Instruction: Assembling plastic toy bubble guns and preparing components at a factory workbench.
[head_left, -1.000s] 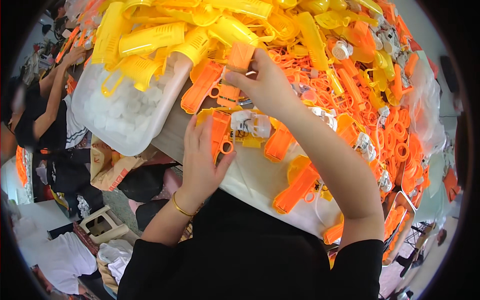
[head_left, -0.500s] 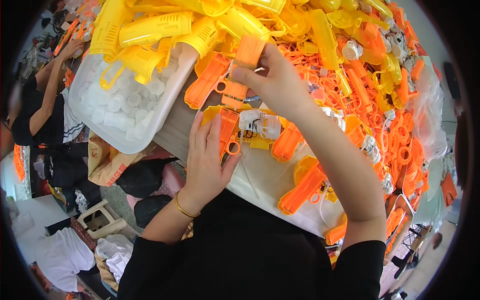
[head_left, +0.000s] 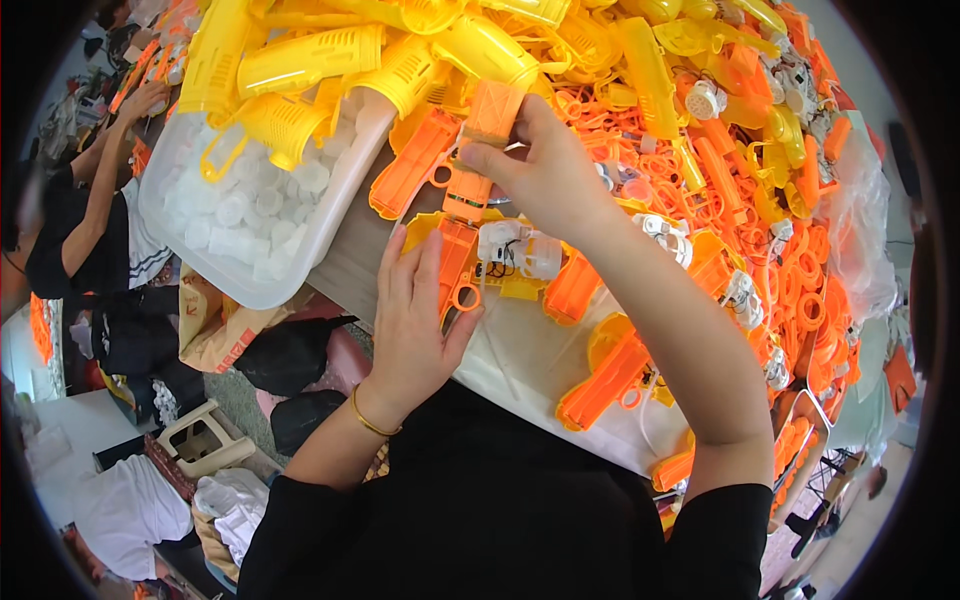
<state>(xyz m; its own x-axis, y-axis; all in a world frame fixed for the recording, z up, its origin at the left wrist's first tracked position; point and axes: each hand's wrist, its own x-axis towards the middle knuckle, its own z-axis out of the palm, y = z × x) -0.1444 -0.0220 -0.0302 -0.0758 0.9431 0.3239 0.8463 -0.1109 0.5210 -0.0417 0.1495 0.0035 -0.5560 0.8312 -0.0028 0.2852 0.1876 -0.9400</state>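
My right hand (head_left: pixel 545 165) is closed round an orange, block-shaped hand tool (head_left: pixel 492 112) that looks like an electric screwdriver. Its narrow end points down at an orange toy-gun handle (head_left: pixel 457 255) with a ring-shaped trigger, and appears to meet its upper end. Alongside that handle lies my left hand (head_left: pixel 415 310), fingers stretched out, their tips against its left side. The handle sits in a yellow toy-gun shell (head_left: pixel 520 289), with a clear and white motor unit (head_left: pixel 520 250) and dark wires beside it. Another orange handle (head_left: pixel 415 165) rests just beyond.
A white tub (head_left: pixel 285 290) of small white caps stands at the left. Yellow shells (head_left: pixel 310 60) are heaped at the back, orange parts (head_left: pixel 800 270) at the right. More part-built toy guns (head_left: pixel 605 385) line the table's near edge. A co-worker's arm (head_left: pixel 95 215) shows at far left.
My right hand has brought the orange tool slightly down and nearer to me, its lower end now at the handle. My left hand has stayed in place.
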